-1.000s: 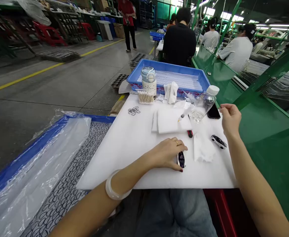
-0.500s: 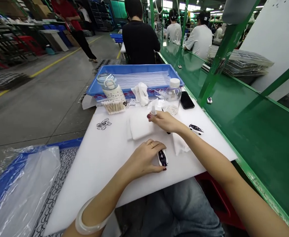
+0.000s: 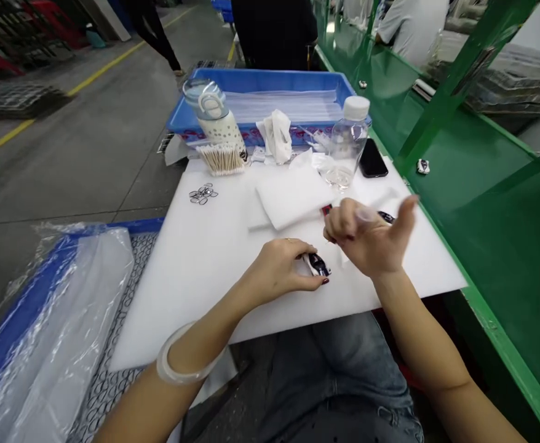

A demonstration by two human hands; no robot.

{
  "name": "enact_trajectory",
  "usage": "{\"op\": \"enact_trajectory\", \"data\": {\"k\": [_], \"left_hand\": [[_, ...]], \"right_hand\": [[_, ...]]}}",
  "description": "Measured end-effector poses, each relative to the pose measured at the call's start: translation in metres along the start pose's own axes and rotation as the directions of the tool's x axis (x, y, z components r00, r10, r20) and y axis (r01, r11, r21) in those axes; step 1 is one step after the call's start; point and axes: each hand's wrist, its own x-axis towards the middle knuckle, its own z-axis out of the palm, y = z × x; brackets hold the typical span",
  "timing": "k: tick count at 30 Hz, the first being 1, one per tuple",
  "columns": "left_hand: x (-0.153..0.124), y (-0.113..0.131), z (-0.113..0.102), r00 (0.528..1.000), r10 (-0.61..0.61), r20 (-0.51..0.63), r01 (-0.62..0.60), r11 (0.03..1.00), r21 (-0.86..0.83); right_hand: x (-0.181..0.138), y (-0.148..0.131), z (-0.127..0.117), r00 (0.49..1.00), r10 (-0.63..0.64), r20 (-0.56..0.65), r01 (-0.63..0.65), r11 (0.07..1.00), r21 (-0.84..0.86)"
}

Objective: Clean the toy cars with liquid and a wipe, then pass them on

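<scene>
Not a word, not a number can be read here! The blue tray (image 3: pixel 279 77) flashes reddish markings (image 3: pixel 253 135) along its front wall, too small to make out; over on the dotted drinking cup (image 3: pixel 219 130), a dark mark (image 3: pixel 243 155) sits near the base, and that one defies reading too!

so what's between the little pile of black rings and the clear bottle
The head view shows white sheets between the pile of black rings and the clear bottle.

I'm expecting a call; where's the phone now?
In the head view, the phone lies on the white tabletop at its far right, beside the clear bottle.
</scene>
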Motion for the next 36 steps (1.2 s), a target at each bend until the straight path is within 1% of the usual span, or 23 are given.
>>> {"op": "enact_trajectory", "data": {"k": [2, 4, 7, 10, 16, 19, 24, 29, 31, 36], "left_hand": [[0.001, 0.000, -0.001, 1.000, -0.024, -0.002, 0.024, 0.998, -0.053], [0.002, 0.000, -0.002, 0.999, -0.040, -0.006, 0.039, 0.994, -0.100], [0.002, -0.001, -0.003, 0.998, -0.052, -0.018, 0.049, 0.988, -0.149], [0.002, -0.002, -0.003, 0.999, -0.045, -0.022, 0.041, 0.986, -0.161], [0.002, -0.002, -0.004, 0.999, -0.008, -0.051, 0.000, 0.989, -0.147], [0.002, -0.002, -0.004, 0.999, 0.003, -0.054, -0.010, 0.990, -0.141], [0.003, -0.003, -0.004, 0.999, -0.015, -0.052, 0.007, 0.989, -0.147], [0.003, -0.003, -0.004, 0.998, -0.023, -0.053, 0.016, 0.991, -0.134], [0.003, -0.002, -0.004, 0.998, -0.023, -0.060, 0.015, 0.992, -0.126], [0.002, -0.002, -0.004, 0.998, -0.022, -0.059, 0.016, 0.994, -0.109]], "right_hand": [[0.000, -0.004, 0.002, 0.997, -0.020, 0.070, 0.010, 0.990, 0.143], [0.002, 0.000, 0.004, 0.987, -0.051, 0.154, 0.009, 0.965, 0.262], [0.006, 0.012, 0.003, 0.974, -0.101, 0.201, 0.023, 0.932, 0.360], [0.008, 0.018, 0.001, 0.971, -0.113, 0.209, 0.030, 0.930, 0.365], [0.008, 0.020, 0.003, 0.969, -0.087, 0.233, 0.001, 0.939, 0.344], [0.007, 0.021, 0.004, 0.966, -0.088, 0.242, -0.007, 0.931, 0.365], [0.007, 0.022, 0.003, 0.966, -0.090, 0.241, -0.019, 0.910, 0.414], [0.008, 0.020, 0.003, 0.959, -0.123, 0.257, 0.010, 0.916, 0.400], [0.007, 0.019, 0.003, 0.967, -0.098, 0.234, 0.004, 0.927, 0.374], [0.004, 0.016, 0.004, 0.990, 0.014, 0.140, -0.061, 0.938, 0.342]]}}
